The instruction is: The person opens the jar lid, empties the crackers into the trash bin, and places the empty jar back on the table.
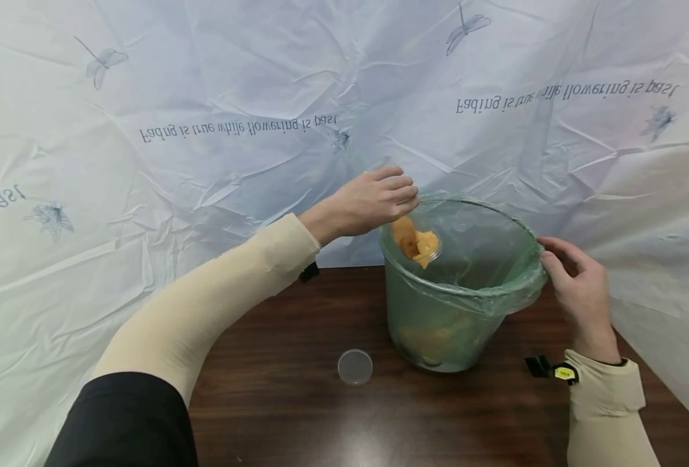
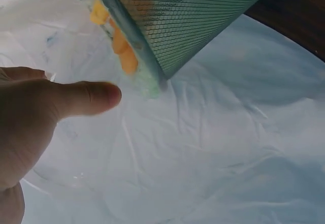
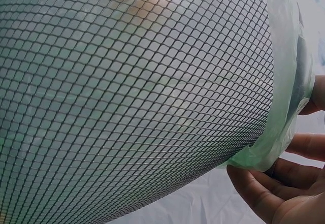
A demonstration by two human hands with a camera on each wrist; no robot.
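My left hand (image 1: 373,201) grips a clear plastic cup (image 2: 76,178), tilted with its mouth over the bin. Orange-yellow pieces (image 1: 415,241) lie at the cup's mouth, just inside the bin's rim; their kind is unclear. The mesh bin (image 1: 437,311) stands upright on the table, lined with a thin green bag (image 1: 519,295) folded over its rim. On the bin's right side, my right hand (image 1: 580,285) pinches the rim and bag between thumb and fingers. More orange-brown matter (image 1: 428,340) shows faintly through the mesh near the bottom.
A round clear lid (image 1: 355,367) lies flat on the dark wooden table (image 1: 274,383), left of the bin. White printed sheeting (image 1: 233,162) hangs behind the table and along both sides, close behind the bin.
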